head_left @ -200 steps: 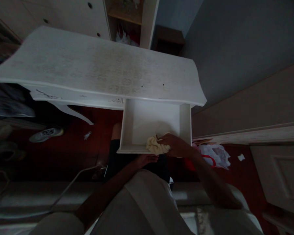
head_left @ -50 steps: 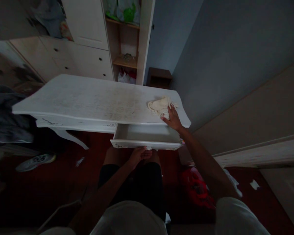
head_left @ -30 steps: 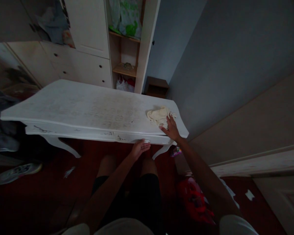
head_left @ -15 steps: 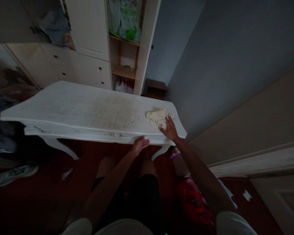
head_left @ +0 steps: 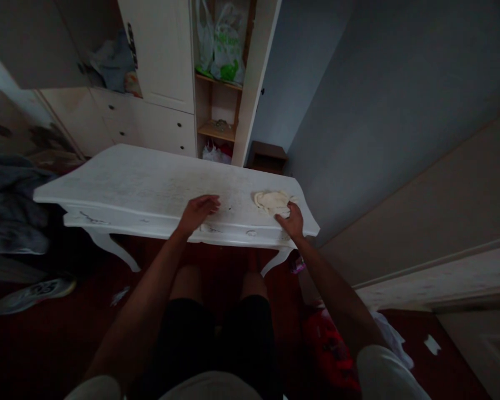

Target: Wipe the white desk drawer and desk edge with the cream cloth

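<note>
A white table [head_left: 150,166] with carved trim and curved legs stands in front of me, its top smudged grey toward the middle. Over its front part hovers my left hand [head_left: 199,212], fingers loosely bent and holding nothing; whether it touches the top I cannot tell. A crumpled cream cloth [head_left: 270,201] lies toward the right end of the tabletop. My right hand [head_left: 291,220] grips the near right edge of this cloth between thumb and fingers.
White cabinets [head_left: 158,61] line the back, one door standing open beside shelves with plastic bags [head_left: 227,50]. A grey wall [head_left: 383,111] runs along the right. On the floor are a shoe [head_left: 33,294] at left and a red bag [head_left: 329,344] at right.
My left hand has left the table's front edge and moved left, up over the tabletop. My right hand has closed on the cloth, which is more bunched. The view has shifted slightly.
</note>
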`<action>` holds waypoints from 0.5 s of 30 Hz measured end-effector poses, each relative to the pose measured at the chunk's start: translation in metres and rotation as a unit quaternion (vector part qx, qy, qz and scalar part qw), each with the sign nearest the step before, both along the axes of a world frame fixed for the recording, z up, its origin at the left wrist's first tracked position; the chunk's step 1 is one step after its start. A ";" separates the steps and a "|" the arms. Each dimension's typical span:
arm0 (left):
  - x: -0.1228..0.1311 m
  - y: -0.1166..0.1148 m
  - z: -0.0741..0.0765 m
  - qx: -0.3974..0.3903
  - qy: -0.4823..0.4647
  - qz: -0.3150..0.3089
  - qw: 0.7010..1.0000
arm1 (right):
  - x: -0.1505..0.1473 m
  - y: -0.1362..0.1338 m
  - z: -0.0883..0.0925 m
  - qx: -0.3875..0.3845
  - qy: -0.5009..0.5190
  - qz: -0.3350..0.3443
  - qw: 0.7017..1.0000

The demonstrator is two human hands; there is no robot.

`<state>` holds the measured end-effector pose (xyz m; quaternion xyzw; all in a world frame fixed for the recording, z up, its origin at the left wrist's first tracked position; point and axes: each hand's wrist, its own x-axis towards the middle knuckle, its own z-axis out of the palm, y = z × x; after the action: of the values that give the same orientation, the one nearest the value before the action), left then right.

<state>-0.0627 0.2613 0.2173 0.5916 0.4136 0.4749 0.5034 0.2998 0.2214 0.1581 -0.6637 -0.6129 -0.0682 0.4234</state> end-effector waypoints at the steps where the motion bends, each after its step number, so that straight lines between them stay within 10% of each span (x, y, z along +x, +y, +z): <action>1: -0.007 0.015 0.004 0.025 0.035 0.049 0.998 | -0.004 -0.003 0.002 0.004 0.010 -0.006 1.000; 8: -0.041 0.076 -0.006 0.105 0.338 0.174 0.919 | -0.027 -0.065 0.004 0.055 0.029 0.045 0.997; 15: -0.047 0.078 -0.023 0.149 0.423 0.173 0.877 | -0.024 -0.155 -0.048 0.012 0.131 -0.020 0.991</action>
<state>-0.1096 0.3390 0.1948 0.7229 0.6072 0.3153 0.0964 0.2759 0.0662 0.1098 -0.6738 -0.5379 0.0037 0.5067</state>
